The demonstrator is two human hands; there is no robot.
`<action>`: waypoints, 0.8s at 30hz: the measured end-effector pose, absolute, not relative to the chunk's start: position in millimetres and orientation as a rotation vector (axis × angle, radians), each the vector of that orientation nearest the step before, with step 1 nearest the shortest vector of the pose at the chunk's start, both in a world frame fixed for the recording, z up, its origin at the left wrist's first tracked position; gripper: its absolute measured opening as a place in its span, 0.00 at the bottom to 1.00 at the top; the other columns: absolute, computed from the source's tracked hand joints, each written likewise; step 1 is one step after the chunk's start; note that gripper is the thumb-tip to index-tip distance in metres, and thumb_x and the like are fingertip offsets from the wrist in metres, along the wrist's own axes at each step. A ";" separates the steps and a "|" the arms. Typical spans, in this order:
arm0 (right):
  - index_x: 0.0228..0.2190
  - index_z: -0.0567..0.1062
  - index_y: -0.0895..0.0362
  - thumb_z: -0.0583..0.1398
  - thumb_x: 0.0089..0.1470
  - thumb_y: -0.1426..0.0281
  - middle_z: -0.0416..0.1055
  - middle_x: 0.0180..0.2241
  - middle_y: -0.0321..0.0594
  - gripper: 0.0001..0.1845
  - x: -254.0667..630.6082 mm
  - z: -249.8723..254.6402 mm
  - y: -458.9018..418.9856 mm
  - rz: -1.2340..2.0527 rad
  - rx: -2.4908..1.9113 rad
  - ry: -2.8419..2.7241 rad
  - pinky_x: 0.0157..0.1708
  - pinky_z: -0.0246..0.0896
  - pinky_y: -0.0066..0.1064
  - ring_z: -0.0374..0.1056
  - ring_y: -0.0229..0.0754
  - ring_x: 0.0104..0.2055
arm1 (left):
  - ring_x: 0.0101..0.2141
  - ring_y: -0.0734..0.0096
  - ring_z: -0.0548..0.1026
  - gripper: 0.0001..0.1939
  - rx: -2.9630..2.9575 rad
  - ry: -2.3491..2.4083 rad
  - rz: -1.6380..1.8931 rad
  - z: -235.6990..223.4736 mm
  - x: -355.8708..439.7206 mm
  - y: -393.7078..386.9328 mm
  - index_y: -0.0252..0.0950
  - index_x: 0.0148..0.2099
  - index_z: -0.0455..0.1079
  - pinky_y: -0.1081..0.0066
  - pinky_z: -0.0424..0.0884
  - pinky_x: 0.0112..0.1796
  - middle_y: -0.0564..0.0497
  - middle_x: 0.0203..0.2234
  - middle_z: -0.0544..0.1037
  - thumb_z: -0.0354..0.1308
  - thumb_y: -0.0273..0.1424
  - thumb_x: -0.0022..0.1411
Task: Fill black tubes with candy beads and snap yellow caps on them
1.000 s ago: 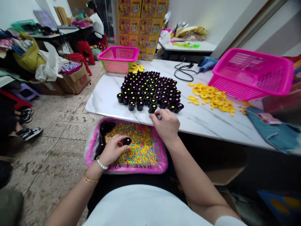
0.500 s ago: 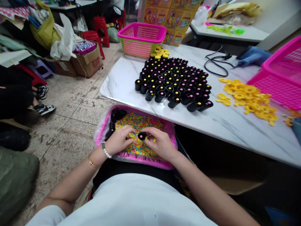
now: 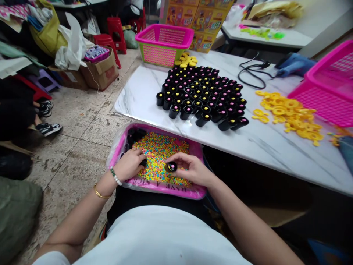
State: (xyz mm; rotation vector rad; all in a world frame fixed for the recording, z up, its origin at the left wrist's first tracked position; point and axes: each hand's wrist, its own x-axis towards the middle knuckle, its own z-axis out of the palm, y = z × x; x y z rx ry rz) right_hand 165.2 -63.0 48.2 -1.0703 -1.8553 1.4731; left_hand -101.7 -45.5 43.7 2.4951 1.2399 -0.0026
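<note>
My right hand [image 3: 194, 170] pinches a small black cup [image 3: 173, 167] over a pink tray [image 3: 199, 192] of colourful beads [image 3: 158, 151]. The cup's mouth faces me, with a pink bead and some yellow inside. On the tray's left side, my left hand [image 3: 129, 164] is curled, palm down, around another black piece [image 3: 143, 162] that looks like the same kind of cup; the fingers hide most of it. More black cups [image 3: 131, 136] lie along the tray's left edge. Many black cups [image 3: 204, 118] holding pink or yellow beads stand on the white table [image 3: 239, 147].
Yellow plastic pieces [image 3: 292, 110] are heaped on the table's right, beside a pink basket [image 3: 320, 105]. A blue glue gun [image 3: 296, 65] and black cord [image 3: 252, 79] lie behind. A pink-and-green basket [image 3: 160, 53] stands at the far left corner. Another person's shoes [image 3: 49, 128] show at left.
My right hand came from the table's cups to the tray and now holds the cup with the pink bead, which my left hand held before. My left hand moved left onto another black piece.
</note>
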 end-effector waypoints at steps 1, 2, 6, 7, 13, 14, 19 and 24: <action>0.43 0.73 0.57 0.65 0.51 0.67 0.76 0.41 0.42 0.17 166.2 49.3 -65.9 1.518 -1.044 -1.756 0.45 0.70 0.36 0.74 0.41 0.42 | 0.46 0.56 0.71 0.15 2.470 1.216 0.053 43.1 -101.7 -45.8 0.33 0.50 0.71 0.59 0.67 0.50 0.42 0.42 0.73 0.56 0.26 0.60; 0.44 0.73 0.58 0.64 0.51 0.68 0.76 0.42 0.43 0.17 167.0 50.3 -68.1 1.533 -1.019 -1.707 0.46 0.69 0.37 0.74 0.41 0.43 | 0.46 0.58 0.71 0.15 2.440 1.188 0.110 42.4 -101.1 -46.1 0.33 0.50 0.70 0.60 0.67 0.51 0.42 0.43 0.73 0.55 0.26 0.60; 0.48 0.73 0.56 0.61 0.53 0.75 0.76 0.44 0.42 0.19 172.0 51.9 -66.0 1.302 -0.987 -1.904 0.48 0.68 0.36 0.73 0.40 0.45 | 0.47 0.62 0.71 0.15 2.351 1.099 0.201 39.0 -95.8 -46.1 0.34 0.51 0.68 0.64 0.67 0.51 0.44 0.44 0.74 0.55 0.24 0.60; 0.48 0.73 0.55 0.60 0.53 0.78 0.76 0.45 0.42 0.20 173.6 50.7 -63.0 1.170 -0.991 -2.021 0.49 0.67 0.36 0.72 0.40 0.46 | 0.47 0.62 0.72 0.15 2.343 1.086 0.175 38.0 -94.4 -45.8 0.34 0.51 0.68 0.64 0.67 0.51 0.45 0.44 0.74 0.56 0.24 0.60; 0.44 0.77 0.55 0.56 0.58 0.77 0.73 0.45 0.48 0.14 171.2 30.3 -48.9 0.612 -0.947 -2.782 0.47 0.66 0.38 0.68 0.45 0.47 | 0.45 0.60 0.74 0.16 2.335 1.066 0.014 30.9 -91.8 -41.5 0.34 0.49 0.71 0.64 0.68 0.49 0.44 0.43 0.77 0.60 0.28 0.58; 0.43 0.77 0.55 0.56 0.59 0.76 0.73 0.44 0.48 0.14 168.9 27.9 -49.2 0.611 -0.922 -2.856 0.46 0.66 0.38 0.68 0.45 0.46 | 0.45 0.60 0.74 0.16 2.328 1.073 0.013 30.0 -92.2 -40.9 0.34 0.50 0.71 0.64 0.68 0.49 0.44 0.43 0.77 0.60 0.28 0.58; 0.45 0.76 0.55 0.57 0.54 0.81 0.74 0.44 0.45 0.18 168.7 31.8 -54.7 0.913 -0.803 -2.727 0.47 0.65 0.34 0.69 0.43 0.45 | 0.47 0.60 0.73 0.17 2.285 1.091 0.017 27.8 -95.0 -40.1 0.34 0.51 0.71 0.63 0.66 0.51 0.44 0.44 0.77 0.61 0.28 0.58; 0.42 0.77 0.56 0.60 0.51 0.78 0.76 0.41 0.40 0.16 181.7 38.3 -65.6 1.074 -1.105 -2.160 0.45 0.65 0.31 0.72 0.39 0.42 | 0.47 0.59 0.73 0.17 2.258 1.104 0.038 29.6 -95.3 -40.3 0.33 0.50 0.71 0.63 0.67 0.51 0.43 0.44 0.77 0.60 0.27 0.58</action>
